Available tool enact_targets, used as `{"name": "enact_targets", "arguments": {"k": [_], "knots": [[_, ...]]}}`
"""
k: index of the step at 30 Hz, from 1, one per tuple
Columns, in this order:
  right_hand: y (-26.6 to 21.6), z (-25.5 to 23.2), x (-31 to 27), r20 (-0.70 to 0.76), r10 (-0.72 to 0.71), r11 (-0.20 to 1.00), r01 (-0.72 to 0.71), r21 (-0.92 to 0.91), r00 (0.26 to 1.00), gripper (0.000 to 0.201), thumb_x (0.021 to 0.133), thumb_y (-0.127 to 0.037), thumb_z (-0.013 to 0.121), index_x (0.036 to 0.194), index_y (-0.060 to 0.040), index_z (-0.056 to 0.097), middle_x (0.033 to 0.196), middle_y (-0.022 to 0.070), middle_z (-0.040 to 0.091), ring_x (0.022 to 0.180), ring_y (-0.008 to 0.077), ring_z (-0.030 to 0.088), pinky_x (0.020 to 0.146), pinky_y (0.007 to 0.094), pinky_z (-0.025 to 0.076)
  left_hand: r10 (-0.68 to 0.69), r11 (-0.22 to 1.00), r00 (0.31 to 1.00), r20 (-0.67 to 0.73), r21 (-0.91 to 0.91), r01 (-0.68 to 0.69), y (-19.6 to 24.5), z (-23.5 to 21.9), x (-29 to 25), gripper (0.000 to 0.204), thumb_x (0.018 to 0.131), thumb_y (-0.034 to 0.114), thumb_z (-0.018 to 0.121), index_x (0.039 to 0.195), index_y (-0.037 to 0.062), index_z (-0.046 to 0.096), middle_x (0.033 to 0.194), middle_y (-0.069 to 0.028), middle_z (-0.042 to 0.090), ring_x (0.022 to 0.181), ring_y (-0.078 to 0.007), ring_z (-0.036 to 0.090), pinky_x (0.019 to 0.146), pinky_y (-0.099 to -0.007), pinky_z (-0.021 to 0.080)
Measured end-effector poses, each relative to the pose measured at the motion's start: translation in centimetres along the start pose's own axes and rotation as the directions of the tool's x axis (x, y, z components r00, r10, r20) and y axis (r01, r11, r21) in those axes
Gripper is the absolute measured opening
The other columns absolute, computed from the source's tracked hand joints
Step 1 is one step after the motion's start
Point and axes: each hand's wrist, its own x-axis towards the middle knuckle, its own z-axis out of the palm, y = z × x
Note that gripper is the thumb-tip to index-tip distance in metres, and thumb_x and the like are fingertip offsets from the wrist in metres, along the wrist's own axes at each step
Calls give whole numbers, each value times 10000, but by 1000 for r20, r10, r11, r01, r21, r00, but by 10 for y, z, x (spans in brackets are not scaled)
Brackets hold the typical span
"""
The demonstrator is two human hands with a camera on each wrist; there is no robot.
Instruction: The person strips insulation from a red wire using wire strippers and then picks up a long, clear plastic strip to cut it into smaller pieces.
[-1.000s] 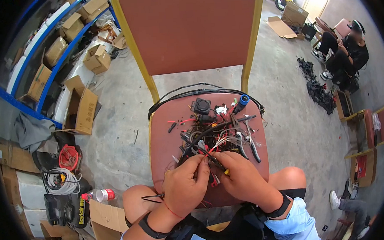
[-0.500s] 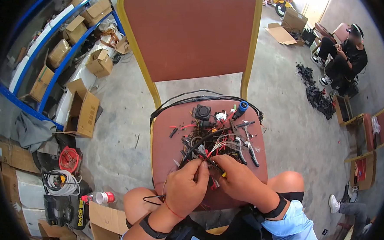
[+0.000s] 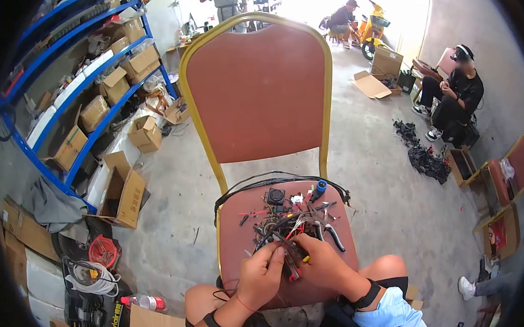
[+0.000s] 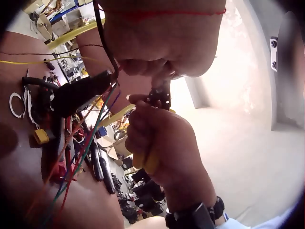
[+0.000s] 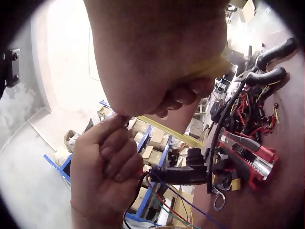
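Now lower in view, the left hand [image 3: 258,276] pinches thin wires [image 4: 87,149], the right [image 3: 325,264] a yellow-handled tool [image 4: 151,163].

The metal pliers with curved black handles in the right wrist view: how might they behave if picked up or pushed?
The metal pliers would probably feel stiff, though lifting one handle could make them hinge, since the handles stand apart. Pushed, they'd likely slide rather than roll, given their splayed shape, and might snag tangled red and black wires beside them.
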Motion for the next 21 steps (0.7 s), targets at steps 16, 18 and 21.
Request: {"name": "enact_targets", "arguments": {"k": [16,18,21], "knots": [[-23,12,-11,12,-24,997,23,79,1000,318,860,4,614,1174,-45,620,1027,202,695,952,330,690,812,367,524,-72,971,997,1,-230,70,23,-19,-34,306,1046,176,550,1217,-58,649,990,-54,709,895,-85,606,794,-244,503],[-24,15,-13,9,-33,994,32,108,999,306,858,4,621,1160,-44,624,1006,192,696,931,306,689,806,360,522,-88,971,996,-12,-225,83,23,-19,-38,311,1048,180,548,1218,-59,649,992,-54,709,897,-84,606,793,-245,504],[-22,19,-13,15,-30,988,28,149,999,299,851,4,631,1147,-41,627,987,184,695,910,284,685,800,356,521,-117,964,992,-38,-243,104,16,-18,-42,306,1049,182,543,1215,-49,654,934,-14,671,831,-60,561,726,-226,462]]}}
